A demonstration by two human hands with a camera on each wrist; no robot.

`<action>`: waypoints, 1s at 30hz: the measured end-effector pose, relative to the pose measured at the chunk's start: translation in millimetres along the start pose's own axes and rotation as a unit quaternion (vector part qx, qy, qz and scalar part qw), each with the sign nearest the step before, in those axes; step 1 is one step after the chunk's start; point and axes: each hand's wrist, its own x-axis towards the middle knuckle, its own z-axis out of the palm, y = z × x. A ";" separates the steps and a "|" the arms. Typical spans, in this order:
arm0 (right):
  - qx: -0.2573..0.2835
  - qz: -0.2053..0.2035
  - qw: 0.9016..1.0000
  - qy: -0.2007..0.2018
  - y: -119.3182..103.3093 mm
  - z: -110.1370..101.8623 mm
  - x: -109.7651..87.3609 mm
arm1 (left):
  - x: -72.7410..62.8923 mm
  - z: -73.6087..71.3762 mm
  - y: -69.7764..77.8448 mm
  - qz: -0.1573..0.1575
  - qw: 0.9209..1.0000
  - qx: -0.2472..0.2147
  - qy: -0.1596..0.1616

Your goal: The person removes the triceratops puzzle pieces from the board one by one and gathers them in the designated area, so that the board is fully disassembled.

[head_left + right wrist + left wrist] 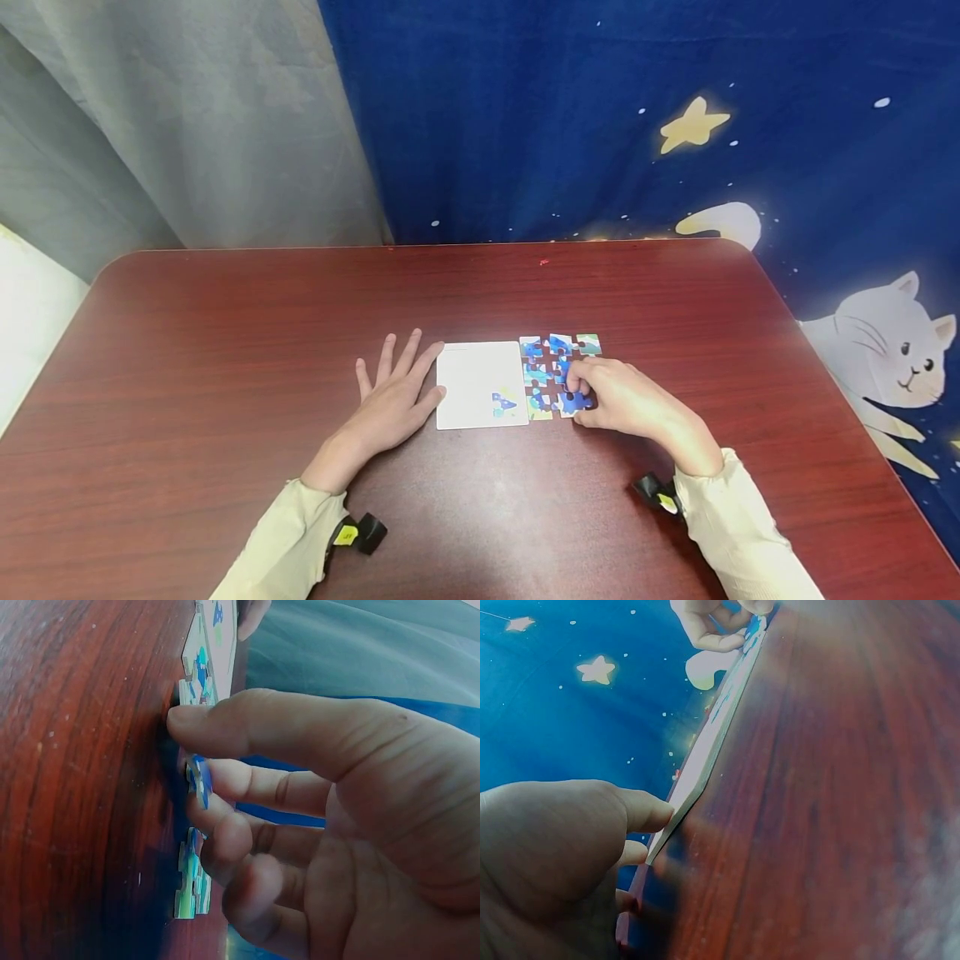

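Note:
A white square puzzle board (480,375) lies on the table, with one blue printed puzzle piece (505,405) at its lower right. My left hand (393,404) is spread flat at the board's left edge; its thumb and index finger touch that edge, as the left wrist view shows with the board (697,769). At the right, my right hand (626,400) curls its thumb and fingers around a dark blue puzzle piece (572,404). In the right wrist view this piece (199,780) stands tilted against the fingers. The fingers partly cover nearby pieces.
Several puzzle pieces (536,374) lie in rough rows along the board's right side, with a green one (588,343) at the far corner. The brown wooden table (225,375) meets a grey curtain (247,125) and a blue curtain (525,125) behind.

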 end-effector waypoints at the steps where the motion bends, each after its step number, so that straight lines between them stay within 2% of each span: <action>1: 0.000 0.002 1.000 -0.001 -0.1 -0.1 0.0 | 0.0 0.0 0.0 0.000 1.000 0.000 0.000; 15: 0.010 0.036 0.999 -0.015 -0.3 1.8 -1.0 | 0.6 -0.3 1.6 0.002 1.000 0.002 -0.003; 30: 0.011 0.041 0.999 -0.026 -0.3 2.1 -0.1 | -0.1 -0.3 0.1 -0.001 1.000 0.001 0.000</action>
